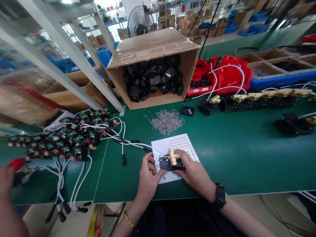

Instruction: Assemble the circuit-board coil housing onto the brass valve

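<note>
A black housing (163, 163) with a brass valve body (172, 156) on top lies on a white perforated sheet (170, 177) near the table's front edge. My right hand (194, 169) grips the housing's right end, thumb in front and fingers behind the brass part. At the left end, my left hand (149, 176) has its thumb at the front corner and its fingers curled beside the sheet; whether it grips firmly is hard to tell. A white cable runs from the housing to the left. Beyond the sheet is a pile of small screws (168, 121).
Behind the screws stands a carton (154, 49) of black housings. Circuit-board units (61, 144) with white cables fill the left. Finished-looking brass-topped units (256, 98) line the right, near a red bin (229, 72). Another person's hand (7, 181) shows at far left.
</note>
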A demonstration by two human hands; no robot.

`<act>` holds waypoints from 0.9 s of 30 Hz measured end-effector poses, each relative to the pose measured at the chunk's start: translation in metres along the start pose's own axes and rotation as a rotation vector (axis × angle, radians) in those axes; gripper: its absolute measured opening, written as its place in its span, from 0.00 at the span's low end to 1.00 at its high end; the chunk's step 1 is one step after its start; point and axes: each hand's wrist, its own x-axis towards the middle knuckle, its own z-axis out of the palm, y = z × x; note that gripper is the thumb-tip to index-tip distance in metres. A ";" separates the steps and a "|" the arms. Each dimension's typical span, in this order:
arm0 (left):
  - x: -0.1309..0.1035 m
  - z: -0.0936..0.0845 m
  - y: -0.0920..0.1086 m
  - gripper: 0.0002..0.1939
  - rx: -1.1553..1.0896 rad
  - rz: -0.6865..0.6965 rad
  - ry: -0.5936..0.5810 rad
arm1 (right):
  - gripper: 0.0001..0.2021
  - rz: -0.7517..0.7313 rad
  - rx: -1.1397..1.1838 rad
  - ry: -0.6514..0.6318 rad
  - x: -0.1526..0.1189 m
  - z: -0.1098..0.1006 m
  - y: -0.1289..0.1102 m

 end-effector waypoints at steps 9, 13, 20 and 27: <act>0.037 -0.011 0.076 0.14 -0.680 -0.019 0.254 | 0.26 -0.038 -0.068 -0.107 0.007 -0.020 -0.001; 0.028 0.035 0.120 0.23 -0.299 0.255 0.097 | 0.28 0.032 -0.001 0.083 0.000 -0.009 0.004; 0.011 0.122 0.190 0.28 0.116 0.623 -0.565 | 0.22 0.310 0.008 0.586 -0.006 -0.082 0.051; 0.025 0.108 0.117 0.19 0.192 0.406 -0.395 | 0.24 0.741 -0.258 0.770 -0.037 -0.166 0.173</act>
